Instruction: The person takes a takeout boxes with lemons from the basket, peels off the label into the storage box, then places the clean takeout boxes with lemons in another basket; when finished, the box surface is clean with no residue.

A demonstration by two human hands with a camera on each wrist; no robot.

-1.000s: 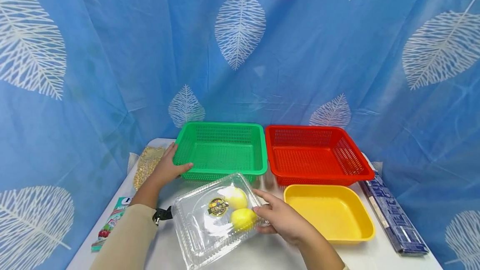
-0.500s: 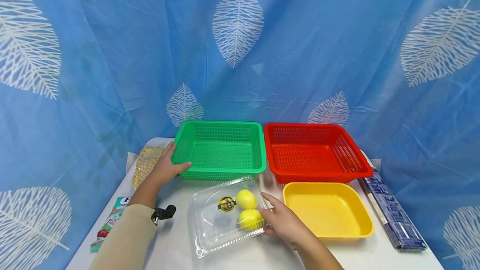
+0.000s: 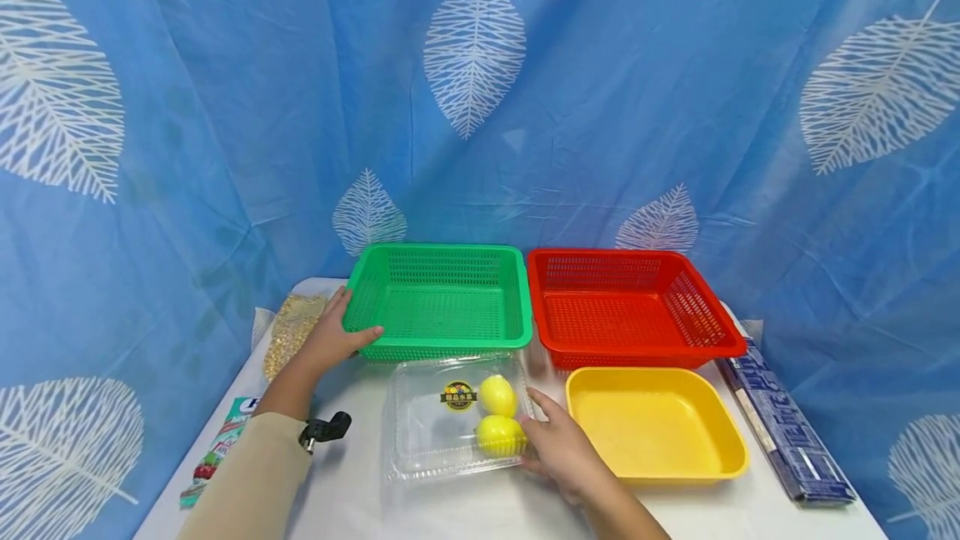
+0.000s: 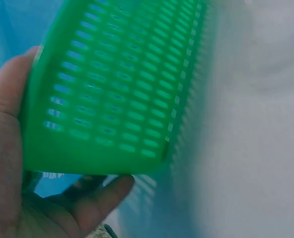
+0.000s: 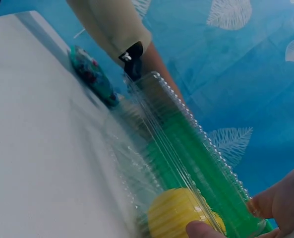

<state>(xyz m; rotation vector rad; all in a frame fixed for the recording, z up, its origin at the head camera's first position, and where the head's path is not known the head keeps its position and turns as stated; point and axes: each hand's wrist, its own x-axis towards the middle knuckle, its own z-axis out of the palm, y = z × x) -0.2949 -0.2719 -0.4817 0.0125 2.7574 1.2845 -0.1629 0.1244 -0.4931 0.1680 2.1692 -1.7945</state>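
My left hand point(image 3: 333, 336) grips the near left corner of the green basket point(image 3: 442, 350), its thumb on the front rim and its fingers along the left side. In the left wrist view, fingertips point(image 4: 119, 191) show by the corner of the slotted wall point(image 4: 107, 89). My right hand point(image 3: 558, 452) holds a clear plastic clamshell box point(image 3: 427, 436) by its right edge, thumb and fingers on opposite sides. Two yellow lemons point(image 3: 498, 396) and a round black-and-gold label show through the lid. The box is in front of the green basket, low over the white table.
A red basket point(image 3: 622, 352) stands right of the green one, with a yellow tray point(image 3: 652, 423) before it. A long blue package point(image 3: 791, 432) lies along the right edge. On the left are a bag of grains point(image 3: 292, 332) and a green candy bag point(image 3: 221, 448).
My right hand has lowered the clamshell box and turned it from a tilted slant to nearly square with the green basket, shifting it slightly right. My left hand stays at the basket corner.
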